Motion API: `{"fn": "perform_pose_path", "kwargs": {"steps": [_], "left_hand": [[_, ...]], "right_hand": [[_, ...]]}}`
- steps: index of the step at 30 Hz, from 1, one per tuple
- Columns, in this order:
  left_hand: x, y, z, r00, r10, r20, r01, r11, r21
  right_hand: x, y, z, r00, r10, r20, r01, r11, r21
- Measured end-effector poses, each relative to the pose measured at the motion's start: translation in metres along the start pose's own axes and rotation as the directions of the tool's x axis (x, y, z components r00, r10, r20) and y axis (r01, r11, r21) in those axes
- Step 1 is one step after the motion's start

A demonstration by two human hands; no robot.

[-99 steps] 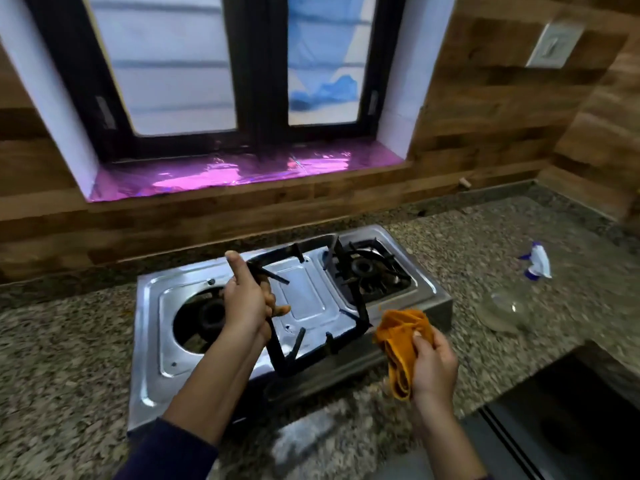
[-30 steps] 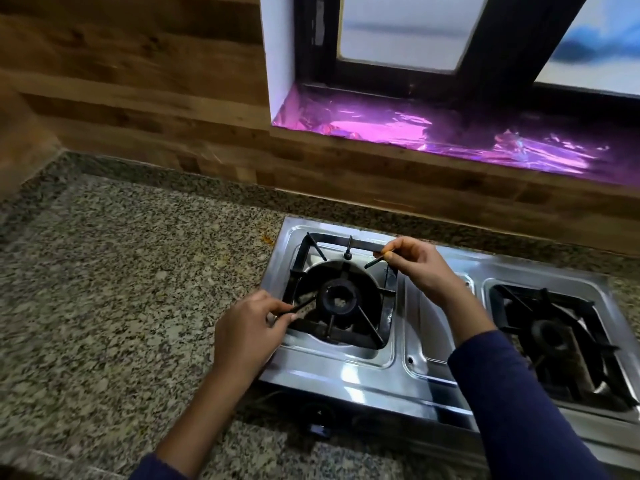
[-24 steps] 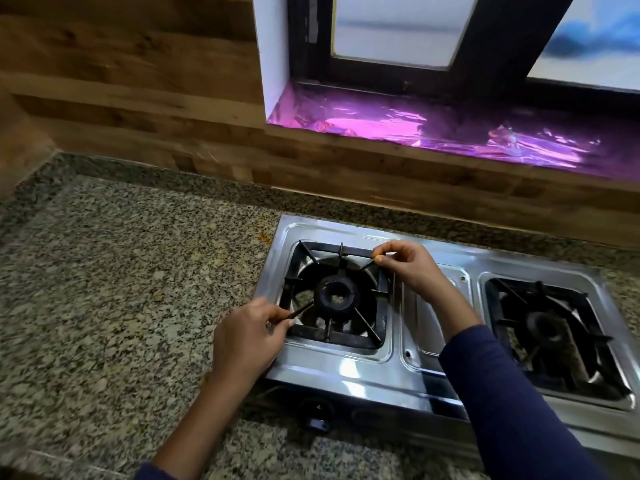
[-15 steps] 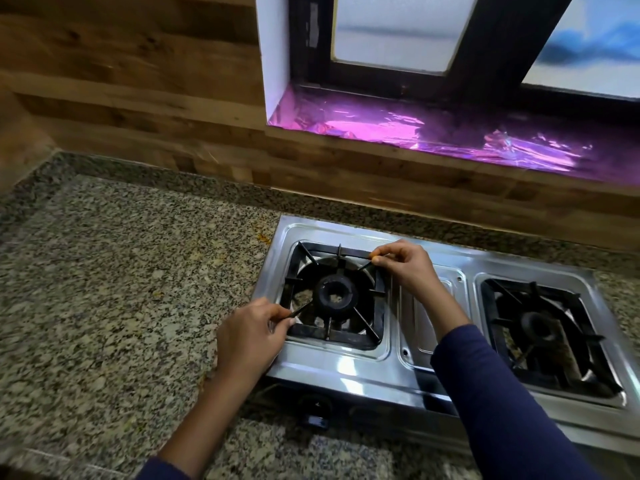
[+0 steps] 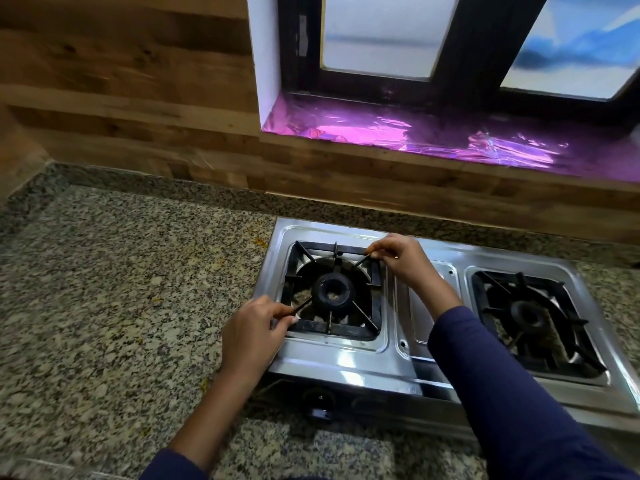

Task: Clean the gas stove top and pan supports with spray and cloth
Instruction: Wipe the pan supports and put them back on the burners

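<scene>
On the far left there is only the speckled granite counter [image 5: 104, 289], with a few small yellow crumbs [image 5: 260, 241] near the corner of the stove. The left hand [image 5: 254, 329] comes next: its fingers are closed in a pinch on a thin prong at the front left corner of the left pan support [image 5: 375, 299], and the bare forearm goes down to a dark blue sleeve at the bottom edge. This black square support sits in its recess on the steel gas stove top [image 5: 346, 358], around the round black burner [image 5: 333, 294] in the middle. A black knob [image 5: 318, 398] shows on the front face of the stove, under this burner. The right hand [image 5: 398, 258] reaches over the stove and pinches with closed fingers the prong at the back right corner of the same support; its arm wears a dark blue sleeve [image 5: 512, 393] which crosses the flat middle panel. Further to the right, the second pan support [image 5: 571, 306] lies over its own burner, and no hand touches it. Behind everything, a wooden wall runs under a window sill [image 5: 433, 133] covered with shiny purple foil.
</scene>
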State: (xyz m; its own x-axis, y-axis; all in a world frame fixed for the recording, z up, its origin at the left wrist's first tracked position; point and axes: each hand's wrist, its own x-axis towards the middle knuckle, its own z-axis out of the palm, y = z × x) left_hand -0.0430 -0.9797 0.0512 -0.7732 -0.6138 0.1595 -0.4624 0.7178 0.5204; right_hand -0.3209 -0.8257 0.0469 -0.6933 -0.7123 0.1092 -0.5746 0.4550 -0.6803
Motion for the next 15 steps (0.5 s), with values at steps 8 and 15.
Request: {"fn": "perform_pose_path", "kwargs": {"steps": [8, 15], "left_hand": [[0.002, -0.004, 0.002, 0.999, 0.039, 0.008, -0.039, 0.999, -0.009], [0.001, -0.005, 0.001, 0.998, 0.058, 0.005, -0.058, 0.998, 0.013]], "right_hand": [[-0.011, 0.0, 0.003, 0.999, -0.025, -0.032, 0.019, 0.987, -0.162], [-0.016, -0.009, 0.011, 0.997, 0.043, -0.059, -0.053, 0.983, -0.175]]}}
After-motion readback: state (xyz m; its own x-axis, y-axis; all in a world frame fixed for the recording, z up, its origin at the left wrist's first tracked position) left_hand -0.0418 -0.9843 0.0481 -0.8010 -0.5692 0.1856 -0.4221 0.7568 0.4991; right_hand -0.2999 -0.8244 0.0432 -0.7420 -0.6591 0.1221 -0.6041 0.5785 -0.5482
